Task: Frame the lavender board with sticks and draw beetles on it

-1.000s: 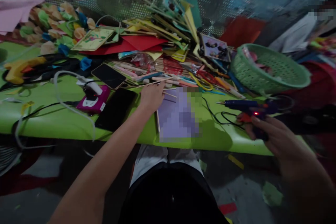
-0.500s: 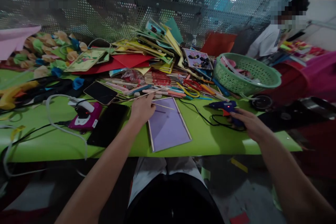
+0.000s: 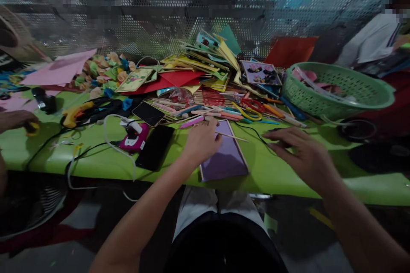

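My left hand [image 3: 203,143] is closed on a thin wooden stick [image 3: 237,137], which sticks out to the right across a purple card [image 3: 224,162]. Pale wooden strips edge the card, and the hand covers its upper left part. To the right, my right hand [image 3: 301,153] hovers above the green table with thumb and fingers apart. Its fingertips are beside a black cable [image 3: 259,136]; whether they touch it I cannot tell. No glue gun shows in this view now. A pink pen-like stick [image 3: 191,122] lies just beyond my left hand.
Behind lie heaped cards [image 3: 195,62], scissors [image 3: 248,111] and sticks. A green basket [image 3: 336,87] stands right. Left are a black phone [image 3: 155,147], a magenta power socket [image 3: 134,138] with cables and a yellow glue gun [image 3: 77,114]. Another person's hand [image 3: 19,121] is far left.
The view has swung left. My right hand, earlier around a blue glue gun, now has its fingers apart, and the gun is out of sight. My left hand still has the stick.
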{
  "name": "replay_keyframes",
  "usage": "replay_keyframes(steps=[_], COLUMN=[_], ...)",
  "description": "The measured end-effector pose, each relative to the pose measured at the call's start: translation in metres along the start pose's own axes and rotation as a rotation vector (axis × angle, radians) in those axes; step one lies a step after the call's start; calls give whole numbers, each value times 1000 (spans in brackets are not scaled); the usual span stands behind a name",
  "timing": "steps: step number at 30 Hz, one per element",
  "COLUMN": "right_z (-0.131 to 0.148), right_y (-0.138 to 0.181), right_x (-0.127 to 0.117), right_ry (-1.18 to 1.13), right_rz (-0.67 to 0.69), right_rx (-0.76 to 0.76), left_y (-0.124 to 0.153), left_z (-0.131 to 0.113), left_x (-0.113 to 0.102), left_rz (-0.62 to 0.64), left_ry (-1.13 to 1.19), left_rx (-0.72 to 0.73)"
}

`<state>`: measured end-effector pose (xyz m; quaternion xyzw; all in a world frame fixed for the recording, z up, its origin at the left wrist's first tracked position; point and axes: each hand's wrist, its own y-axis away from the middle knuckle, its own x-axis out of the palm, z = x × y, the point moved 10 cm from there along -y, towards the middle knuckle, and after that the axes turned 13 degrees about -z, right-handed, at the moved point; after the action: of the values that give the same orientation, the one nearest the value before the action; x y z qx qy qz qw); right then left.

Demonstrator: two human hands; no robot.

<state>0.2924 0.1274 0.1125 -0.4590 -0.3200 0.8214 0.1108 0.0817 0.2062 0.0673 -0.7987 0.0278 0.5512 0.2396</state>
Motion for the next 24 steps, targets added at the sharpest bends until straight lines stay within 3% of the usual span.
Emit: replay_keyframes(steps=[5,13,19,24], right_z=[40,49,39,37], right_y=[-5,7,29,44], right_x=[35,49,56,68], right_ry=[-46,-95,-203,-229], right_rz=[46,136,243,280], right_rx=[-125,-166,-174,-180], left_y=[17,53,93,119], left_z=[-16,-26,20,44], left_x=[-8,-13,-42,-41], left_rz=[-14,-49,-323,-376], left_ry=[26,265,454,429], left_rx=[-2,21,-70,-123])
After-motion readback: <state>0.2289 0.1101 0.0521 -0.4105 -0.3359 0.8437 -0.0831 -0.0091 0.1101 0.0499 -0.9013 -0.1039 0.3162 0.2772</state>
